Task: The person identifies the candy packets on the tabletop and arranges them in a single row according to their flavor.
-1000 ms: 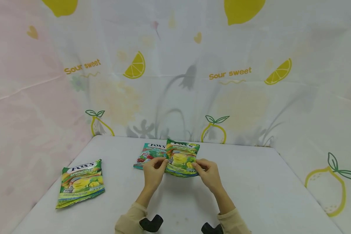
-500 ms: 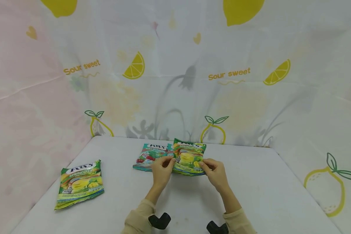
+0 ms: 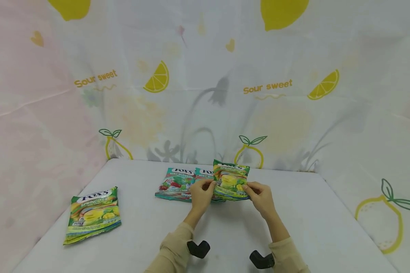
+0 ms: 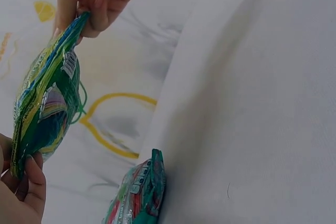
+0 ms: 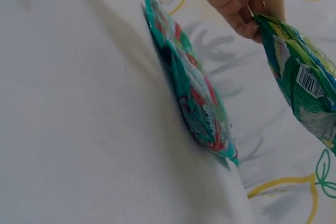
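A green and yellow candy bag [image 3: 230,181] marked "FOX'S" is held up above the back of the table between both hands. My left hand [image 3: 201,195] pinches its lower left edge between thumb and fingers. The lower right edge is pinched by my right hand [image 3: 261,199]. In the left wrist view the green bag [image 4: 50,95] appears side-on, clear of the table. Two teal "FOX'S" candy bags lie behind and left: one teal bag [image 3: 175,184] fully left of the hands, the other teal bag [image 3: 203,173] partly hidden by my left hand and the green bag.
More green and yellow candy bags [image 3: 93,215] lie stacked at the left of the white table [image 3: 311,227]. A lemon-printed cloth backdrop [image 3: 205,106] rises along the table's back edge. Black curved pieces [image 3: 199,249] sit at both wrists.
Both hands have moved to the right with the green bag, lifting it slightly. The second teal bag, hidden behind it before, now shows. The stacked bags at left stay put.
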The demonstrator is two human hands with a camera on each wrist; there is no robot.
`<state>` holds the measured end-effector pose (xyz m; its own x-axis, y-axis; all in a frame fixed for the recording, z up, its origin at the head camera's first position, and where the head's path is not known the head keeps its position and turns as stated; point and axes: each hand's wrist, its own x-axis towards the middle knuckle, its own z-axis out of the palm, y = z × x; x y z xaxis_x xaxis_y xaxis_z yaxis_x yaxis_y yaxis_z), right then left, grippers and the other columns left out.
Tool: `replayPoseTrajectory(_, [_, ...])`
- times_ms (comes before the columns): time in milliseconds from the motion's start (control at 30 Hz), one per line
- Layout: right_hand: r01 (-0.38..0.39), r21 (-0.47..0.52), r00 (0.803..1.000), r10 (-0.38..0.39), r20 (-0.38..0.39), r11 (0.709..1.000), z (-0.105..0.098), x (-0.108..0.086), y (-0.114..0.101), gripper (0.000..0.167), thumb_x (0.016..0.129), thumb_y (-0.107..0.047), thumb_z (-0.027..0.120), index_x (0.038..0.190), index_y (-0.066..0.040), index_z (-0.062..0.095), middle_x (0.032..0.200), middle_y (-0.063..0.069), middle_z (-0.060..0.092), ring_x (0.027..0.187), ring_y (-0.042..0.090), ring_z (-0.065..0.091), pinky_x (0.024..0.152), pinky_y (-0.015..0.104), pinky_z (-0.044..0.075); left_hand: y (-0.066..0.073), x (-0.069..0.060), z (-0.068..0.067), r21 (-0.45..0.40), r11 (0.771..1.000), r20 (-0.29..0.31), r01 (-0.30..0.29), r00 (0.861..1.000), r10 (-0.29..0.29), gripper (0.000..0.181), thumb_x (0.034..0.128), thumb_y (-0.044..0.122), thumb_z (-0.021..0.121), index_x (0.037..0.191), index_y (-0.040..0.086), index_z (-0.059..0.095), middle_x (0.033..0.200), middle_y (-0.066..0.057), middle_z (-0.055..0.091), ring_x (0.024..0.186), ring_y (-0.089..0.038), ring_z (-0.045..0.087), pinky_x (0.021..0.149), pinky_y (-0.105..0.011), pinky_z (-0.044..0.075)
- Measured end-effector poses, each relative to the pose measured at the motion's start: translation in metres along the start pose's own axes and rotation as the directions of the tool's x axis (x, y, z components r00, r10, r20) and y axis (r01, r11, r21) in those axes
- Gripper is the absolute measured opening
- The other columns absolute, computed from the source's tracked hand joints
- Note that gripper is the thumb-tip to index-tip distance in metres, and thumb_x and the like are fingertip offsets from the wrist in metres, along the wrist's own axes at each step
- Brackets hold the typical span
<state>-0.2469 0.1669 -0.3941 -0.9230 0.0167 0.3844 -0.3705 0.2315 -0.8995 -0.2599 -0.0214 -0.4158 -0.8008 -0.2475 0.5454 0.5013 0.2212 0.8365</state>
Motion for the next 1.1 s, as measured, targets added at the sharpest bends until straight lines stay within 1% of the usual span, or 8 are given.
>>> replayPoseTrajectory(133, [-0.012,-0.017,1.0,0.012,-0.018,1.0,-0.004,0.006,0.004,0.018,0.086,0.006,0.062,0.099,0.017,0.065,0.086,0.026,0.065,0.06,0.004,0.052,0.052,0.016,0.044,-0.001,0.005,0.01,0.029,1.0,0.024,-0.007,1.0,0.006,0.007,0.0824,-0.003,0.066,0.087,-0.007,0.07,0.081,-0.018,0.069,0.068,-0.026,0.063,0.061,-0.021,0.05])
replayPoseTrajectory(267, [-0.03,-0.035,0.999,0.029,-0.04,0.999,-0.008,0.014,0.009,0.02,0.086,0.005,0.062,0.101,0.019,0.063,0.087,0.025,0.065,0.06,0.003,0.051,0.052,0.016,0.044,-0.003,0.009,0.017,0.047,0.999,0.077,0.0,0.997,-0.004,0.011,0.0839,-0.005,0.062,0.092,-0.008,0.068,0.083,-0.018,0.068,0.07,-0.026,0.063,0.061,-0.022,0.05])
replayPoseTrajectory(467, [-0.026,-0.06,0.997,0.022,-0.08,0.998,-0.01,0.026,0.02,0.019,0.085,0.006,0.063,0.1,0.017,0.064,0.09,0.027,0.066,0.061,0.001,0.05,0.051,0.015,0.043,-0.005,0.015,0.023,0.092,0.996,0.15,-0.002,0.989,-0.011,0.015,0.0841,-0.005,0.06,0.097,-0.009,0.067,0.086,-0.018,0.068,0.074,-0.025,0.062,0.063,-0.025,0.051])
replayPoseTrajectory(600, [-0.021,-0.064,0.997,0.016,-0.081,0.998,-0.012,0.031,0.026,0.019,0.084,0.007,0.063,0.1,0.018,0.064,0.093,0.03,0.065,0.063,0.001,0.051,0.053,0.015,0.043,-0.006,0.018,0.027,0.113,0.993,0.195,0.02,0.98,-0.042,0.016,0.0849,-0.005,0.059,0.099,-0.01,0.066,0.085,-0.019,0.067,0.074,-0.026,0.061,0.062,-0.025,0.05])
replayPoseTrajectory(700, [-0.022,-0.068,0.996,0.016,-0.083,0.997,-0.015,0.033,0.029,0.02,0.085,0.006,0.063,0.1,0.018,0.063,0.095,0.031,0.064,0.064,0.0,0.051,0.055,0.014,0.043,-0.01,0.022,0.032,0.14,0.99,0.21,0.022,0.976,-0.051,0.016,0.0847,-0.005,0.06,0.098,-0.01,0.066,0.083,-0.018,0.067,0.073,-0.025,0.061,0.061,-0.025,0.049])
replayPoseTrajectory(867, [-0.037,-0.072,0.996,0.031,-0.089,0.997,-0.019,0.036,0.036,0.021,0.085,0.006,0.062,0.101,0.019,0.062,0.095,0.031,0.064,0.064,-0.001,0.051,0.056,0.014,0.043,-0.017,0.025,0.041,0.165,0.986,0.23,0.003,0.972,-0.041,0.014,0.0838,-0.006,0.061,0.096,-0.011,0.067,0.08,-0.017,0.066,0.071,-0.024,0.061,0.061,-0.027,0.051])
replayPoseTrajectory(1000, [-0.049,-0.072,0.995,0.043,-0.086,0.996,-0.021,0.039,0.042,0.021,0.086,0.006,0.061,0.102,0.02,0.061,0.097,0.033,0.063,0.066,-0.001,0.052,0.058,0.013,0.044,-0.02,0.026,0.046,0.183,0.983,0.241,0.023,0.968,-0.067,0.015,0.0846,-0.004,0.061,0.097,-0.01,0.067,0.083,-0.017,0.067,0.073,-0.023,0.061,0.063,-0.028,0.051])
replayPoseTrajectory(1100, [-0.069,-0.09,0.994,0.061,-0.087,0.994,-0.022,0.041,0.045,0.021,0.086,0.006,0.061,0.102,0.019,0.062,0.098,0.032,0.063,0.067,-0.001,0.052,0.06,0.013,0.044,-0.021,0.027,0.049,0.205,0.978,0.246,0.029,0.966,-0.081,0.016,0.0846,-0.003,0.061,0.098,-0.011,0.067,0.086,-0.019,0.067,0.078,-0.027,0.063,0.067,-0.033,0.053])
